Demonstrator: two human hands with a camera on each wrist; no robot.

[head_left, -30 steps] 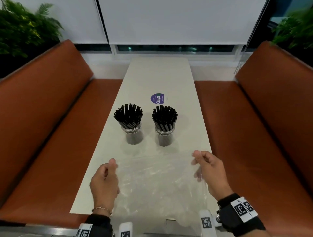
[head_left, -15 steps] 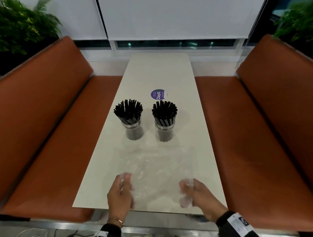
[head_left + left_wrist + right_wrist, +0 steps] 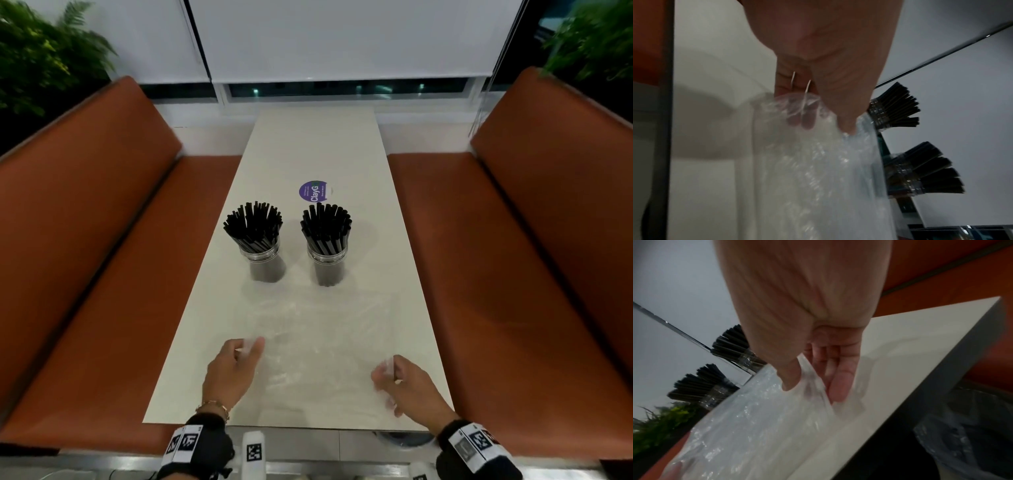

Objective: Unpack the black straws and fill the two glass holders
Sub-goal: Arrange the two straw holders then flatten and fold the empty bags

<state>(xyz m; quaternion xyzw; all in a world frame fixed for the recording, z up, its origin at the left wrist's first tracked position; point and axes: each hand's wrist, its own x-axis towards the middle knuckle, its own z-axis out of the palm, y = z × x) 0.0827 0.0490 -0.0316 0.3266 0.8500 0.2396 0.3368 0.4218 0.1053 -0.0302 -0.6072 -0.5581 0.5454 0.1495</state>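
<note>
Two glass holders stand side by side mid-table, the left holder [image 3: 263,263] and the right holder [image 3: 328,269], each packed with upright black straws [image 3: 254,224]. A clear plastic bag [image 3: 318,339] lies spread flat on the white table [image 3: 308,147] in front of them. My left hand [image 3: 236,368] pinches the bag's near left corner between thumb and fingers [image 3: 805,121]. My right hand [image 3: 399,385] pinches the near right corner, thumb on top [image 3: 791,378]. In the wrist views the bag [image 3: 813,170] [image 3: 748,418] stretches away toward the holders [image 3: 898,110] [image 3: 729,345].
Orange bench seats [image 3: 113,274] [image 3: 513,274] flank the narrow table. A round purple sticker [image 3: 313,192] lies behind the holders. A dark bin with a plastic liner [image 3: 962,434] sits below the table's near right corner. Plants [image 3: 41,58] stand behind the benches.
Both hands, which had come together near the table's front edge with the bag gathered, have moved apart again, spreading the bag flat. The holders have not moved.
</note>
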